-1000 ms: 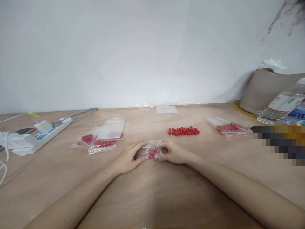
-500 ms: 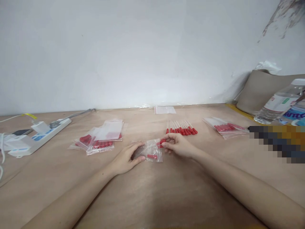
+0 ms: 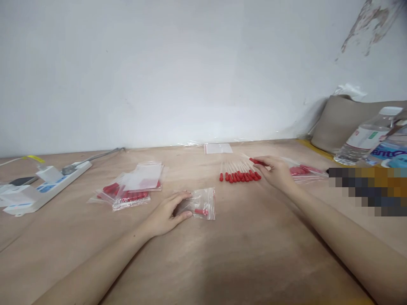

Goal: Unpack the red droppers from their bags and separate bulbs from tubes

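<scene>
My left hand (image 3: 170,213) rests at the left end of a small clear zip bag (image 3: 208,198), thumb and fingers around it. One red rubber bulb (image 3: 201,211) shows inside the bag; anything farther in is hidden by the hand. My right hand (image 3: 276,171) pinches a dropper by its red bulb (image 3: 254,161) at the right end of a row of droppers (image 3: 240,176). These have thin clear stems pointing toward the wall and red bulbs facing me.
Left lie filled bags with red bulbs (image 3: 132,197), under white bags (image 3: 143,176). More bags (image 3: 299,170) sit behind my right hand. A flat bag (image 3: 218,148) lies near the wall. A power strip (image 3: 54,186) stands far left, a water bottle (image 3: 365,135) and grey container (image 3: 330,123) right.
My right hand has moved from the bag's right side rightward to the end of the dropper row. The red bulb it held beside the bag no longer shows there. My left hand stays on the bag.
</scene>
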### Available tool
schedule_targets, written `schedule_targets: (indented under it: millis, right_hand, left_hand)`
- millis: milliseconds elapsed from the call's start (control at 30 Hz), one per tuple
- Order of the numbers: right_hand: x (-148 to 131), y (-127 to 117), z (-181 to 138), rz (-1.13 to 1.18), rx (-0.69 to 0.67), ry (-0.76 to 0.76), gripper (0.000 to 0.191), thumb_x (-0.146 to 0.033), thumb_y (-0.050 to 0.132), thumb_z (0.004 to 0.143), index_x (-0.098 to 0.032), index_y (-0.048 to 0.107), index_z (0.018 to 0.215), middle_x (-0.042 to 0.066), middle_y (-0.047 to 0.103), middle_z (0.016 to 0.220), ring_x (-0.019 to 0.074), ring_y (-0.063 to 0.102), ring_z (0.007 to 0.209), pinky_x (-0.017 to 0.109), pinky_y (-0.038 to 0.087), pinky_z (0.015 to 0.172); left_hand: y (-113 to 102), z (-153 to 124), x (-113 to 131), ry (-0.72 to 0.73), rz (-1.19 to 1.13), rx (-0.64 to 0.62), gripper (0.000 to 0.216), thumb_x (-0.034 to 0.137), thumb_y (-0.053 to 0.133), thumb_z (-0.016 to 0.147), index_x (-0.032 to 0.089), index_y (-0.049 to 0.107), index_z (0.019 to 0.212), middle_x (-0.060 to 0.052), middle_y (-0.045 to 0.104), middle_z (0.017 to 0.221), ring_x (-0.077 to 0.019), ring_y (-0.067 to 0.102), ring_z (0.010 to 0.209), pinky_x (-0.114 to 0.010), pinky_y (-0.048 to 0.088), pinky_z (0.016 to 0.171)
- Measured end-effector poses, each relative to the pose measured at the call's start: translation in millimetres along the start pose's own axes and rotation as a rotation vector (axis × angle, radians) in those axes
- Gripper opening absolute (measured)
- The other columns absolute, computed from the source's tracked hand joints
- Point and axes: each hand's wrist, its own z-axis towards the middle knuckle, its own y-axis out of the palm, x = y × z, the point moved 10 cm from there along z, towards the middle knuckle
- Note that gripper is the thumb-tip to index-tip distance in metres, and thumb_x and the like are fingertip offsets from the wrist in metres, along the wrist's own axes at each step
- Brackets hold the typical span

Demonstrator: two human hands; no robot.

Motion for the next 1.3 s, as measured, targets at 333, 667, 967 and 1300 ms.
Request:
schedule_targets:
  millis: [333, 667, 967, 1300]
  right_hand:
    - [-25, 41, -14, -0.4, -0.324, -0.186, 0.025, -0.027, 0.047, 0.082, -0.02, 0.065, 0.097, 0.007, 0.065, 0.097, 0.0205, 0.057, 0.091, 0.034, 0.041, 0.082]
    - [-84, 77, -36, 0.314, -0.465, 0.102, 0.015, -0.029, 0.055, 0.073, -0.019, 0.067, 0.076, 0.002, 0.067, 0.073, 0.0134, 0.057, 0.064, 0.024, 0.043, 0.058]
    - [-135, 125, -65, 0.479, -0.742, -0.067, 0.019, -0.036, 0.061, 0.071, -0.019, 0.068, 0.076, 0.001, 0.062, 0.08, 0.0131, 0.056, 0.074, 0.024, 0.043, 0.065]
    - [-100, 114, -54, 0.644, -0.636, 0.305, 0.013, -0.027, 0.059, 0.071, -0.015, 0.061, 0.073, 0.001, 0.063, 0.07, 0.0104, 0.056, 0.064, 0.022, 0.043, 0.058]
  left_hand:
    - [1, 0, -1, 0.012, -0.001, 0.002, 0.044, 0.042, 0.049, 0.082, 0.024, 0.044, 0.122, -0.006, 0.047, 0.128, -0.0219, 0.043, 0.118, -0.039, 0.038, 0.097]
    - [5, 2, 0, -0.01, 0.009, -0.04, 0.051, 0.046, 0.05, 0.081, 0.023, 0.04, 0.126, -0.006, 0.04, 0.134, -0.0223, 0.037, 0.123, -0.041, 0.033, 0.102]
    - [10, 2, 1, -0.005, 0.062, -0.093, 0.054, 0.047, 0.048, 0.081, 0.023, 0.039, 0.129, -0.007, 0.035, 0.138, -0.0226, 0.031, 0.127, -0.043, 0.028, 0.104]
    - [10, 0, -3, -0.011, 0.105, -0.093, 0.054, 0.048, 0.045, 0.082, 0.023, 0.038, 0.129, -0.007, 0.035, 0.138, -0.0226, 0.032, 0.126, -0.041, 0.029, 0.104]
